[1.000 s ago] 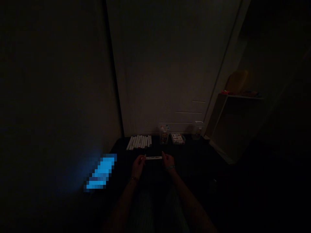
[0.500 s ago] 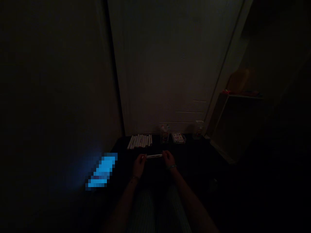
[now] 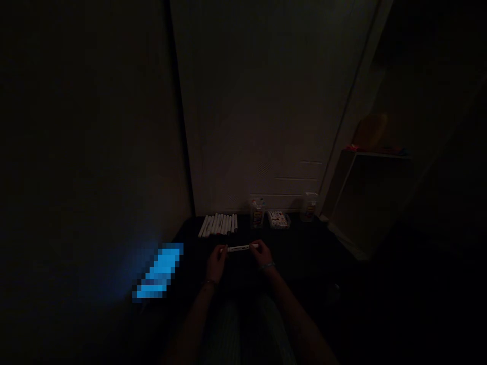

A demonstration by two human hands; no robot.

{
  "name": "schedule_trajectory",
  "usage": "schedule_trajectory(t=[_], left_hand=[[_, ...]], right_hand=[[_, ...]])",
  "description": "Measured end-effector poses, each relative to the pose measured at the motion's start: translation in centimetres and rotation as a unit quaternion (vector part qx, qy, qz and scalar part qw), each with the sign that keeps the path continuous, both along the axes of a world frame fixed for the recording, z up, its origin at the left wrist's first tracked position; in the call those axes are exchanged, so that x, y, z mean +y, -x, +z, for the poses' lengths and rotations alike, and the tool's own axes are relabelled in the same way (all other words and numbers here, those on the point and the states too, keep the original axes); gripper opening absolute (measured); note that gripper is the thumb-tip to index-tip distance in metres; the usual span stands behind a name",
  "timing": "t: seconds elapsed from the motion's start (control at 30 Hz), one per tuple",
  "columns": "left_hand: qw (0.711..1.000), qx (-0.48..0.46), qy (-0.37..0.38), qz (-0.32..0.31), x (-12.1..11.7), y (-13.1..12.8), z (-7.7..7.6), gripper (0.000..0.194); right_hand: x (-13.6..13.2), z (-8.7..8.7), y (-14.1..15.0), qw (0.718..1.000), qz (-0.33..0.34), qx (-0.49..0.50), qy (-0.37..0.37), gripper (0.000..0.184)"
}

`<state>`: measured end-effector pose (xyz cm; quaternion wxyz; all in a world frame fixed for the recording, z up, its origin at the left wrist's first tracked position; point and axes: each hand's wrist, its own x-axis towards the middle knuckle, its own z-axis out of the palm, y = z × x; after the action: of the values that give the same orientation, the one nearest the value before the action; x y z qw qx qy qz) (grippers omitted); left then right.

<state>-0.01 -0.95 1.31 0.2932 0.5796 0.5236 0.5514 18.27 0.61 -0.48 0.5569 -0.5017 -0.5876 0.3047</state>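
A white marker (image 3: 238, 248) with dark print lies level between my two hands, above the dark table. My left hand (image 3: 216, 262) pinches its left end. At the other end, the fingertips of my right hand (image 3: 262, 253) close on it, with a bit of white showing among them. Just beyond, several white markers (image 3: 218, 224) lie side by side in a row. A clear container (image 3: 257, 215) with a few coloured tips at its top stands behind my hands, beside a low case (image 3: 279, 219) with a patterned top. Dim light hides finger details.
A second clear container (image 3: 309, 208) stands at the table's back right. A glowing blue, pixelated screen (image 3: 160, 272) is at the left. A wall rises behind the table (image 3: 304, 248), and a box-like cabinet (image 3: 373, 197) with things on top stands to the right.
My right hand has shifted slightly left along the marker, closer to my left hand. The whole view has dropped a little in the frame. Both hands keep hold of the marker.
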Motion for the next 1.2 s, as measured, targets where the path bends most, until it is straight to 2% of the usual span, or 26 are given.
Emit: schedule_trajectory(t=[0.2,0.47,0.8,1.2], left_hand=[[1.0,-0.001,0.009,0.004,0.0,-0.1,0.2,0.038],[0.999,0.035,-0.003,0.005,0.4,0.2,-0.4,0.04],[0.999,0.036,0.002,-0.004,0.8,0.4,-1.1,0.041],[0.999,0.036,-0.01,0.004,0.7,0.2,-0.9,0.039]], right_hand=[[0.0,0.0,0.0,1.0,-0.008,-0.005,-0.001,0.025],[0.2,-0.4,0.1,1.0,-0.004,0.003,-0.01,0.024],[0.5,-1.0,0.1,0.999,-0.019,-0.022,-0.026,0.025],[-0.4,-0.1,-0.1,0.999,-0.004,-0.048,-0.02,0.024]])
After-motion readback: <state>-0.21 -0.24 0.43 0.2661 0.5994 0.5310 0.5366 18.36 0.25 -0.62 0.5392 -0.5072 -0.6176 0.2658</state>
